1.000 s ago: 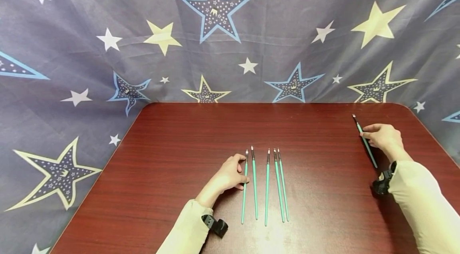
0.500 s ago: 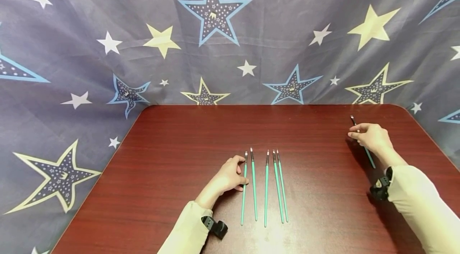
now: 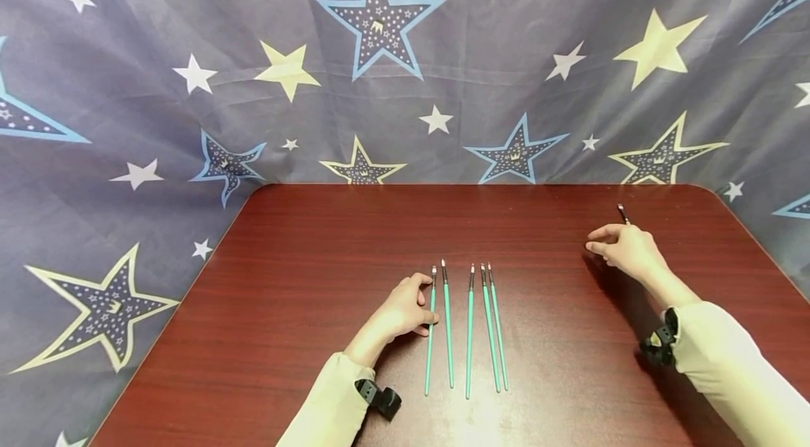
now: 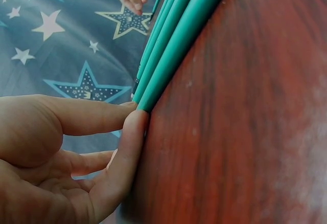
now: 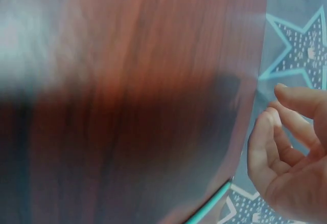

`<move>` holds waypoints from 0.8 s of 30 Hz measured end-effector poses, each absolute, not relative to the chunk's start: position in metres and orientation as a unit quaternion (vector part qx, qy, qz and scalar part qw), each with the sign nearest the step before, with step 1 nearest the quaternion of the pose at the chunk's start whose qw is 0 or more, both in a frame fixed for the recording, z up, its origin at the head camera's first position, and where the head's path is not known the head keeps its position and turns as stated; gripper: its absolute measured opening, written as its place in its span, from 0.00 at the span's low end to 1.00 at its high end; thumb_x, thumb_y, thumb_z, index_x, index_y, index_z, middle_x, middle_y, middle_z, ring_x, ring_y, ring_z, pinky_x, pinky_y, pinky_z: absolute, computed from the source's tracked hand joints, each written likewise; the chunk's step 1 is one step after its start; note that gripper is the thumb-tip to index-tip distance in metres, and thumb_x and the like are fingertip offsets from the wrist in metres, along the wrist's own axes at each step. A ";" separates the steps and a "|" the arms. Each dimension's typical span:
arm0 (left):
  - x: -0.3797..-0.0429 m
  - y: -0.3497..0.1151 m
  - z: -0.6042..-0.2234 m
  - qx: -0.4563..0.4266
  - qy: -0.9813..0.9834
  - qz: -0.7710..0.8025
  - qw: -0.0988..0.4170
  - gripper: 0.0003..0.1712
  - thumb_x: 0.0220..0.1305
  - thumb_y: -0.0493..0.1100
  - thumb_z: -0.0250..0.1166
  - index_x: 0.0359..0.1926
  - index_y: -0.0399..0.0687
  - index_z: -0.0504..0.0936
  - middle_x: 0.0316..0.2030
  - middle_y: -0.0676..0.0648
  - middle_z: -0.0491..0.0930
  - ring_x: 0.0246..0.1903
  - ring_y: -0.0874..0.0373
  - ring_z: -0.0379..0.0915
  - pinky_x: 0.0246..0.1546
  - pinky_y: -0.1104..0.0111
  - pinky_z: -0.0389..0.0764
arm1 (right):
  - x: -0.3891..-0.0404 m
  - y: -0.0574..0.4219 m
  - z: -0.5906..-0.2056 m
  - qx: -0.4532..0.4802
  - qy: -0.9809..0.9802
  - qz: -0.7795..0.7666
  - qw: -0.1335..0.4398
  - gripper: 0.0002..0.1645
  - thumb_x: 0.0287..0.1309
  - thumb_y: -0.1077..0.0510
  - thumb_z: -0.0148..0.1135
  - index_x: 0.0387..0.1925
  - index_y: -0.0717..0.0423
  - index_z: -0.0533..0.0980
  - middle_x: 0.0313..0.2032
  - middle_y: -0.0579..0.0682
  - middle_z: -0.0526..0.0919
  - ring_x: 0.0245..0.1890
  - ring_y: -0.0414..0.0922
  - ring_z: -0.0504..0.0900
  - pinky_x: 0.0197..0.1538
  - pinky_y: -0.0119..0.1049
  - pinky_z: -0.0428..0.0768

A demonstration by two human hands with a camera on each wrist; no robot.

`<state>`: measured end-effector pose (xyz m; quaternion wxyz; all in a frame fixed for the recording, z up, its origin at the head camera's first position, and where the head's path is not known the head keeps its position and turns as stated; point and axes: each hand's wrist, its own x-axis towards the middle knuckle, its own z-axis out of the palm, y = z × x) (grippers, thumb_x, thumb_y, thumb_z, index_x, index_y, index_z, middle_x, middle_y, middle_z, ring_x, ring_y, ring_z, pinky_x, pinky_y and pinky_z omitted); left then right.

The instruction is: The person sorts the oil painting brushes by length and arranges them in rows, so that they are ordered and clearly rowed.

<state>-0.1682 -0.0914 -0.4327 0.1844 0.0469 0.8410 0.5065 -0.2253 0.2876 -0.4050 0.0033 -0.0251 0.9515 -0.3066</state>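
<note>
My left hand (image 3: 397, 308) pinches the leftmost paintbrush (image 3: 429, 352), a thin teal-handled brush with a dark ferrule and pale tip. In the left wrist view, thumb and finger meet at that brush's handle (image 4: 186, 37). To its right lie several similar paintbrushes (image 3: 470, 345), roughly side by side with bristles pointing away from me. My right hand (image 3: 629, 251) is over the table's right part, fingers loosely bent and holding nothing. Another paintbrush (image 3: 623, 214) lies at the far right, mostly hidden behind that hand; its teal handle (image 5: 208, 203) shows low in the right wrist view.
All the brushes are on a reddish-brown wooden table (image 3: 329, 236) with rounded far corners. A grey-blue cloth (image 3: 405, 102) printed with stars hangs behind it and along its sides. Black camera bands are on both wrists.
My right hand has let go of the far-right paintbrush and moved left from it, leaving it lying there. The left hand stays at the leftmost paintbrush.
</note>
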 end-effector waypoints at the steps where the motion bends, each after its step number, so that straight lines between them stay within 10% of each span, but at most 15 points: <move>1: -0.168 -0.091 -0.432 0.047 0.841 0.506 0.185 0.37 0.47 0.25 0.65 0.59 0.35 0.62 0.33 0.40 0.61 0.19 0.57 0.71 0.18 0.69 0.84 | -0.224 0.285 -0.405 -0.029 0.950 -0.311 0.004 0.18 0.55 0.53 0.60 0.43 0.63 0.77 0.24 0.52 0.83 0.20 0.41 0.80 0.22 0.28 0.79; 24: -0.167 -0.091 -0.431 0.043 0.842 0.505 0.186 0.37 0.47 0.26 0.66 0.59 0.36 0.62 0.34 0.41 0.61 0.18 0.58 0.71 0.17 0.69 0.84 | -0.204 0.215 -0.407 -0.073 0.912 -0.396 0.075 0.16 0.54 0.58 0.61 0.42 0.64 0.75 0.26 0.55 0.80 0.22 0.45 0.81 0.25 0.31 0.84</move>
